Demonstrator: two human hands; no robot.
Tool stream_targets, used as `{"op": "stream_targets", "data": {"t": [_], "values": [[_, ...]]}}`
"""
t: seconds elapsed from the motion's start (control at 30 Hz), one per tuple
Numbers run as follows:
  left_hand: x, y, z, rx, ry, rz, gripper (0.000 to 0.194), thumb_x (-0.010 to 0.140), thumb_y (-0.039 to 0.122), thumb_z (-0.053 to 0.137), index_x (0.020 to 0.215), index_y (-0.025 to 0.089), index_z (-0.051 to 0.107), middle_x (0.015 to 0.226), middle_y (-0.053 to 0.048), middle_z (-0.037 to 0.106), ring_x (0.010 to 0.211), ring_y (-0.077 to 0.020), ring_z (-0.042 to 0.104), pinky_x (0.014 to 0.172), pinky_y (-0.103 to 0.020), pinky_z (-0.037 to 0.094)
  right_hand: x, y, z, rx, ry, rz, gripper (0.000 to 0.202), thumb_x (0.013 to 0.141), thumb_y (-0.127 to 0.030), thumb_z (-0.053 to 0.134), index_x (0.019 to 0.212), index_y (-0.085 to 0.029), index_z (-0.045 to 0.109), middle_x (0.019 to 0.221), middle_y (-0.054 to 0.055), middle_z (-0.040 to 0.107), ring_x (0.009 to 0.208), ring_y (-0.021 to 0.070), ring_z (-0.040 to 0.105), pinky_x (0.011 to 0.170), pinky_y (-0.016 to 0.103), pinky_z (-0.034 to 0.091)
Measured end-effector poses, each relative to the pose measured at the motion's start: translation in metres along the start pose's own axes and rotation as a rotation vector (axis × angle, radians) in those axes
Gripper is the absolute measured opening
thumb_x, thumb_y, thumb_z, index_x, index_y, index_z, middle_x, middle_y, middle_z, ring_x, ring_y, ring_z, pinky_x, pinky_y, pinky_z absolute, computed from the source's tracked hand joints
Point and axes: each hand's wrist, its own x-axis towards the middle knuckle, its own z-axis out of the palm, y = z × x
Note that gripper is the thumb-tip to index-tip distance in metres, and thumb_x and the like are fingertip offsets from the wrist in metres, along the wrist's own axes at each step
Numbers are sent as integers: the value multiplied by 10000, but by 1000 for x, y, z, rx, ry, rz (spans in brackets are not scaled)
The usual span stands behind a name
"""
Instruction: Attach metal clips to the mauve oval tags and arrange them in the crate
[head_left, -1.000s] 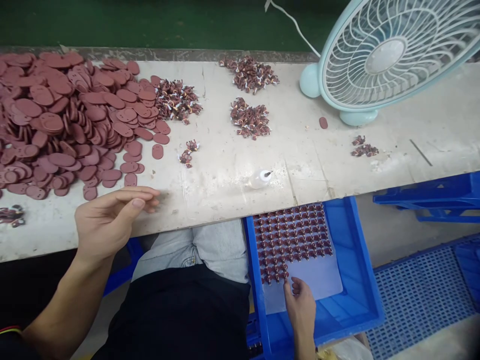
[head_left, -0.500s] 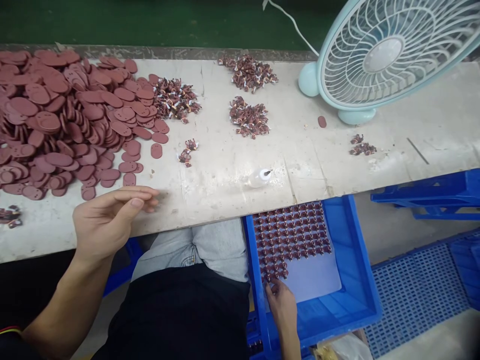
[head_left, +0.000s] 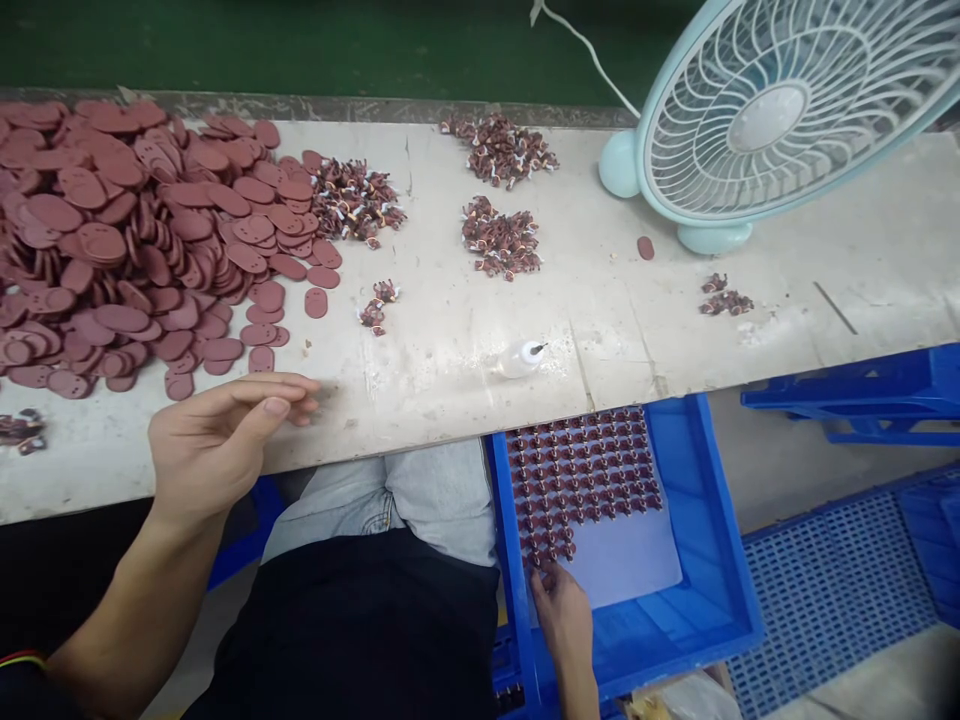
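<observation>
Far left, on the table [head_left: 442,385]: a heap of red discs [head_left: 97,240], a few loose ones along its right side. Small dark clump [head_left: 21,430] at the left edge.

Left hand [head_left: 210,450] over the near table edge, below the heap. Fingers loosely curled, thumb close in under them; can't tell whether anything sits inside.

Right of the heap, a tangle of dark bits [head_left: 356,200] touching the discs; a smaller cluster [head_left: 379,305] lower down. Two more clumps, back [head_left: 502,145] and front [head_left: 501,240]. Bottle [head_left: 521,358] near the front edge, dark tip pointing right.

Below the table, beside the lap: blue bin [head_left: 694,470], pale sheet [head_left: 630,560] inside, pieces [head_left: 585,465] standing in rows on it. Right hand [head_left: 566,615] reaches in at the lower-left end of the rows, thumb and forefinger narrow, tips at the last pieces. Can't tell from here if they grip one.

My judgement for good work there: light pinch, straight down, match the row's spacing, lift away without the knuckles brushing neighbours. A drag would probably tip or skew them.

Farther right, a lone disc [head_left: 645,247], then the fan [head_left: 769,115].
</observation>
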Motion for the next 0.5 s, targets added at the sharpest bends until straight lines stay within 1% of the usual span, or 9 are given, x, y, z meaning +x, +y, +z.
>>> {"op": "stream_targets", "data": {"t": [0.17,0.27,0.33,0.4,0.43,0.5], "values": [[-1,0,0,8,0,-10,68,961,245,886,919,192,884,1017,-64,885,803,-164,822,661,-278,711,-3,-6,-6,29,14,5,399,1045,-580,644,1180,-224,759,951,4,793,986,238,770,977,462,606],[-3,1,-1,14,1,-21,77,968,255,878,921,193,878,1022,-64,883,817,-172,819,667,-294,710,-10,-12,-17,72,41,16,404,988,-595,684,1127,-227,777,903,8,797,954,254,770,963,467,587],[-4,2,-1,28,-1,-32,98,976,277,868,922,195,874,1030,-67,881,819,-181,814,671,-308,708,-16,-20,-32,131,82,20,436,937,-631,676,1080,-238,798,861,24,809,930,289,777,927,472,579],[-3,2,-2,48,-13,-59,145,992,319,851,924,192,869,1042,-78,879,816,-189,807,678,-318,703,-24,-31,-52,219,145,32,494,880,-711,647,1030,-275,822,854,44,833,926,336,791,873,486,583],[-3,2,-2,57,-23,-78,174,1000,345,840,927,189,866,1048,-83,877,807,-189,803,681,-318,700,-28,-39,-62,270,188,43,513,849,-756,644,992,-301,832,872,51,848,938,361,797,859,504,590],[-2,2,-1,71,-42,-120,228,1015,394,816,935,185,859,1058,-92,874,790,-182,795,688,-309,691,-32,-56,-81,384,298,58,507,786,-822,686,917,-357,839,925,53,864,989,397,801,884,543,613]]}}
